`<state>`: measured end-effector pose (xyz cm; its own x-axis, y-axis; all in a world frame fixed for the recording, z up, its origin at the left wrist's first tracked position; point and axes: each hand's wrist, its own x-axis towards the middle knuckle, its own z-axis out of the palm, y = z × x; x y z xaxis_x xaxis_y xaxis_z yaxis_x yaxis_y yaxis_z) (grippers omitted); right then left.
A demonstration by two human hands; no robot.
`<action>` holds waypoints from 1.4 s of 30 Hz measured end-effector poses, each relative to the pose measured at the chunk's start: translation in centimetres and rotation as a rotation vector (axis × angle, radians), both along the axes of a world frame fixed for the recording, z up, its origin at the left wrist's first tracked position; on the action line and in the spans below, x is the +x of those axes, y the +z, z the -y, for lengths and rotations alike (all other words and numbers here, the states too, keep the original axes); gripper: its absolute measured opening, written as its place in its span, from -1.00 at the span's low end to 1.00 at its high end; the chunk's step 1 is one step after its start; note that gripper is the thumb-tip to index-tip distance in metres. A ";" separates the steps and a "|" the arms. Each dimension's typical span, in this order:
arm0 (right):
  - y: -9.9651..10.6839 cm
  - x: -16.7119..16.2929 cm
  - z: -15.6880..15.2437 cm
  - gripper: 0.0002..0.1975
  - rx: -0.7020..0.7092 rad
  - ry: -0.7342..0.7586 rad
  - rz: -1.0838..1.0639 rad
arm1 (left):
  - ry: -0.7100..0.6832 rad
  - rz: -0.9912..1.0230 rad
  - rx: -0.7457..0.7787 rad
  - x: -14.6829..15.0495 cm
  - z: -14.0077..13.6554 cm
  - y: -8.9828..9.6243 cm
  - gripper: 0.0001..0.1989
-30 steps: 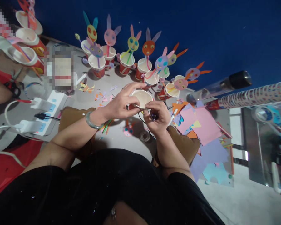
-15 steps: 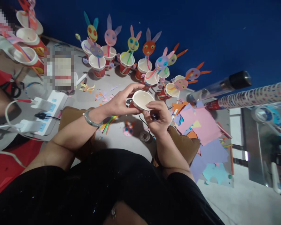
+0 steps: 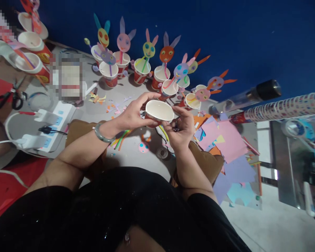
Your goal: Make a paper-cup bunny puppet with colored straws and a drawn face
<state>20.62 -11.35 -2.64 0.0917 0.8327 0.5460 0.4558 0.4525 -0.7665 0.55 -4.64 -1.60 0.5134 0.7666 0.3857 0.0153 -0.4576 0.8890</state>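
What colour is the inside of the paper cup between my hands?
The paper cup is off-white inside, which shows best in the head view.

Hands (image 3: pixel 131 113): two. Held cup (image 3: pixel 159 111): one. Rabbit heads (image 3: pixel 166 54): nine.

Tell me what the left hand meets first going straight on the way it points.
The left hand first meets the paper cup in its grasp. Beyond that, the cup with the lavender rabbit face seems next, though depth is unclear.
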 end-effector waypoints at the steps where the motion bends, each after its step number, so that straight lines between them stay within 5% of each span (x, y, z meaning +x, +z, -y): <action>1: -0.1 0.1 -0.1 -0.49 -0.017 0.016 -0.022 | 0.006 -0.003 0.006 0.0 0.0 0.0 -0.10; 42: -0.3 0.2 -0.5 -0.49 -0.076 0.035 -0.035 | -0.046 0.010 0.000 -0.2 -0.1 0.3 -0.35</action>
<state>20.80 -10.83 -2.95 0.0795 0.8749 0.4778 0.4130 0.4073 -0.8146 0.32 -4.56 -1.27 0.5444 0.7421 0.3911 -0.0146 -0.4578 0.8889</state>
